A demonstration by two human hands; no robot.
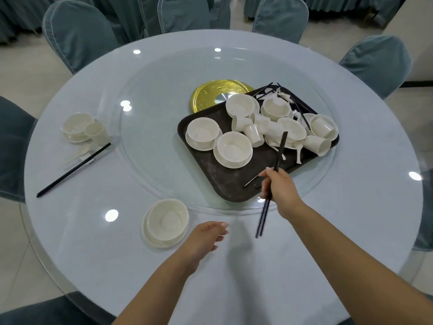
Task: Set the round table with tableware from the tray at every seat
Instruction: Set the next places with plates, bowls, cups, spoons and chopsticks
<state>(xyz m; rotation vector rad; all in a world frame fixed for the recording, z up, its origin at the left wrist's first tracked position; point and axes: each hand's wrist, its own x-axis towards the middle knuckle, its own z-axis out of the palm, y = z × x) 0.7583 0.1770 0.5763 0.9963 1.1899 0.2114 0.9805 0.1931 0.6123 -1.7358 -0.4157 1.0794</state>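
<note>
Right hand (277,188) pinching black chopsticks (271,184) above tray (225,179) edge, left hand (206,240) fingers loosely spread beside bowl (167,221)

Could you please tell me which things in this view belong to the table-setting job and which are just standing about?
Part of the job:
- tray of white tableware
- chopsticks held in the right hand
- bowl on plate near the left hand
- finished setting at the far left
- round table

Just standing about:
- gold disc
- covered chairs
</note>
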